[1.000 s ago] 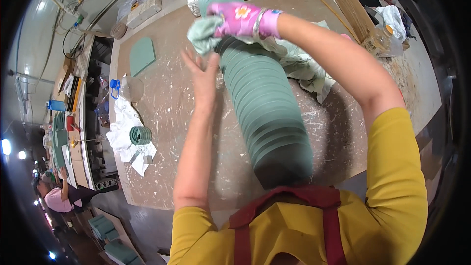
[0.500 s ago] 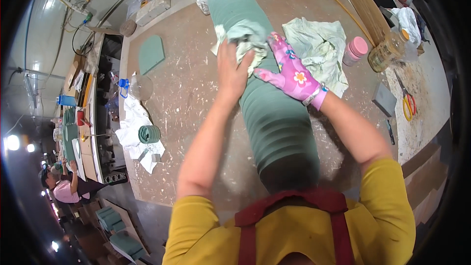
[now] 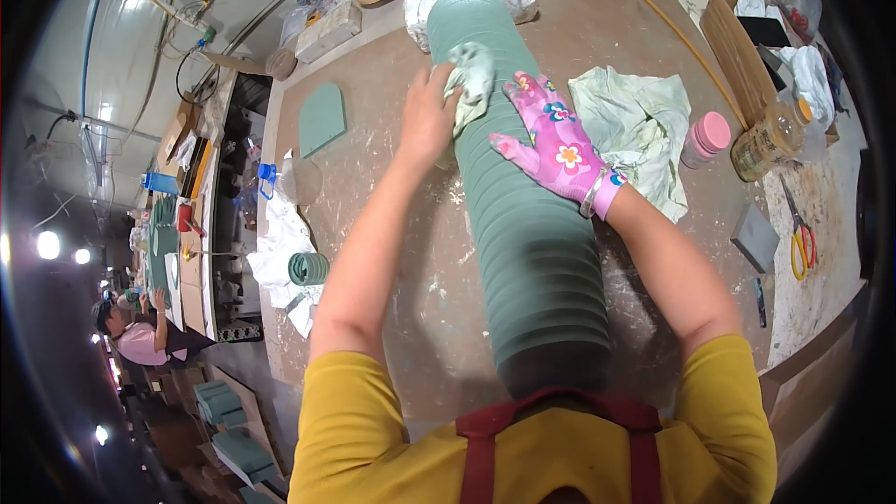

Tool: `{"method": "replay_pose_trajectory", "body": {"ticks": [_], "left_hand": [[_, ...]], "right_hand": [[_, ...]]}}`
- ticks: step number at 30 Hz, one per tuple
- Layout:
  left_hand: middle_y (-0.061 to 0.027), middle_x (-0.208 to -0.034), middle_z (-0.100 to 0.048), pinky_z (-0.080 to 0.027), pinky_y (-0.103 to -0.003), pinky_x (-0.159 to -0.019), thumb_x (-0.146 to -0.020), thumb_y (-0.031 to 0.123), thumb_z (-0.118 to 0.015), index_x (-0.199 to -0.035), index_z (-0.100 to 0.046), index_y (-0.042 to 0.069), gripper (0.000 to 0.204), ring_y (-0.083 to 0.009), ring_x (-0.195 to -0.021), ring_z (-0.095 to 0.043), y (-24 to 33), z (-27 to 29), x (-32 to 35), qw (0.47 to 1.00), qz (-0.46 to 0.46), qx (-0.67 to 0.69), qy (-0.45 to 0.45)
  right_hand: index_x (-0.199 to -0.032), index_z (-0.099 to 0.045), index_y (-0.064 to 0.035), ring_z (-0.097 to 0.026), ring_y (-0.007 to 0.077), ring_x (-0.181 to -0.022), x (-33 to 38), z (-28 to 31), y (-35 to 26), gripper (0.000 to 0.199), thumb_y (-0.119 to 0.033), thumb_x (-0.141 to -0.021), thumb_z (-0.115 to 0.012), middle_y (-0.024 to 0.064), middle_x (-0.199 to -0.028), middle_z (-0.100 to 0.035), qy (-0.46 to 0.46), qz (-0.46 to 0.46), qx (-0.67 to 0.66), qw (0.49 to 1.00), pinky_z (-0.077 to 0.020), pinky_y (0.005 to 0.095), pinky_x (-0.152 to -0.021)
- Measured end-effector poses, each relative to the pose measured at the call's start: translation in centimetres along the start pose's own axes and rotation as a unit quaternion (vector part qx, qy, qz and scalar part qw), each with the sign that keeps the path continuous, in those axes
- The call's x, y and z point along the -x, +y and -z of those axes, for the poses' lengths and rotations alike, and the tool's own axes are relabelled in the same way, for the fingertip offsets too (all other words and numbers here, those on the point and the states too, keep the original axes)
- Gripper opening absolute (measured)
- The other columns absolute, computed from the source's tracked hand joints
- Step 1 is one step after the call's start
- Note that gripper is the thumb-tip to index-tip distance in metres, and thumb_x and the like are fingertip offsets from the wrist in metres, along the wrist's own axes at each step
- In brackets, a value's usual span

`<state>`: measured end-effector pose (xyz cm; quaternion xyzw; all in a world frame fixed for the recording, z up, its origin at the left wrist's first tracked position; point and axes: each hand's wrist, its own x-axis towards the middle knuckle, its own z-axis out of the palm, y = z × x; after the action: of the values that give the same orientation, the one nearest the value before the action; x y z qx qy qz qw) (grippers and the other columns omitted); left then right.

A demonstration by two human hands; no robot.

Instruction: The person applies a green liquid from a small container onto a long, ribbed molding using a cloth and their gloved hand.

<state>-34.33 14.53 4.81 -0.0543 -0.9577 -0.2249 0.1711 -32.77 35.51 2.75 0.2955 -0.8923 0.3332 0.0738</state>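
left hand (image 3: 431,117): fingers clamped on pale cloth (image 3: 474,84) | right hand (image 3: 558,145): gloved, thumb apart from fingers, resting on slab stack (image 3: 534,215) | stack: lengthwise on surface (image 3: 392,280) | wiping seems underway toward far end; finished and remaining portions cannot be told

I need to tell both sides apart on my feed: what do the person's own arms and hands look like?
The left hand is ungloved. The right hand wears a pink, close-fitting glove printed with white and blue flowers, and a shiny silvery band circles that wrist. Both forearms are bare below mustard-yellow fabric sleeves that end near the elbows.
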Motion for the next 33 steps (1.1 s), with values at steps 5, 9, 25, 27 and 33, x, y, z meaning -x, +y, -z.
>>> {"method": "replay_pose_trajectory", "body": {"ticks": [5,9,25,27,33], "left_hand": [[-0.0215,-0.110,-0.056,-0.044,-0.046,-0.089,-0.082,0.014,-0.067,-0.118,-0.056,0.003,0.039,-0.0416,-0.104,-0.054,-3.8,-0.6,7.5,0.998,0.056,0.000,0.038],[-0.0220,-0.109,-0.059,-0.044,-0.046,-0.088,-0.081,0.019,-0.068,-0.113,-0.056,-0.001,0.040,-0.0408,-0.104,-0.055,-3.5,0.7,4.5,0.991,0.114,0.054,-0.042],[-0.0220,-0.111,-0.060,-0.046,-0.044,-0.087,-0.085,0.017,-0.060,-0.125,-0.049,0.008,0.042,-0.0405,-0.103,-0.057,-2.1,1.7,-7.6,0.995,-0.032,-0.085,0.050],[-0.0215,-0.110,-0.060,-0.045,-0.045,-0.086,-0.085,0.017,-0.061,-0.124,-0.050,0.008,0.041,-0.0409,-0.101,-0.057,-3.5,0.2,-8.4,0.994,-0.026,-0.096,0.044],[-0.0211,-0.107,-0.061,-0.047,-0.048,-0.083,-0.086,0.017,-0.060,-0.126,-0.049,0.009,0.042,-0.0411,-0.099,-0.058,-7.3,-1.9,-2.5,0.991,0.111,-0.071,-0.017]], "right_hand": [[-0.142,-0.037,-0.0024,-0.026,0.0404,-0.139,0.5,-0.1,-0.1,0.073,-0.048,-0.088,-0.057,0.0204,-0.149,-0.032,0.018,-0.009,-0.043,0.999,-0.0241,0.0463,-0.113],[-0.142,-0.037,-0.0027,-0.025,0.0404,-0.139,-0.3,-0.4,1.0,0.074,-0.048,-0.088,-0.058,0.0204,-0.149,-0.032,0.029,-0.026,-0.044,0.998,-0.0240,0.0456,-0.113],[-0.140,-0.040,0.0005,-0.027,0.0418,-0.138,0.3,0.2,-0.3,0.077,-0.046,-0.084,-0.065,0.0217,-0.147,-0.034,0.029,-0.037,-0.079,0.996,-0.0273,0.0457,-0.112],[-0.139,-0.040,0.0003,-0.027,0.0418,-0.138,0.2,0.1,-0.2,0.077,-0.045,-0.083,-0.066,0.0217,-0.147,-0.034,0.030,-0.027,-0.085,0.996,-0.0278,0.0456,-0.112],[-0.139,-0.041,0.0010,-0.029,0.0427,-0.137,0.3,0.3,-0.3,0.076,-0.042,-0.082,-0.068,0.0223,-0.146,-0.035,0.041,-0.037,-0.089,0.994,-0.0281,0.0465,-0.112]]}}
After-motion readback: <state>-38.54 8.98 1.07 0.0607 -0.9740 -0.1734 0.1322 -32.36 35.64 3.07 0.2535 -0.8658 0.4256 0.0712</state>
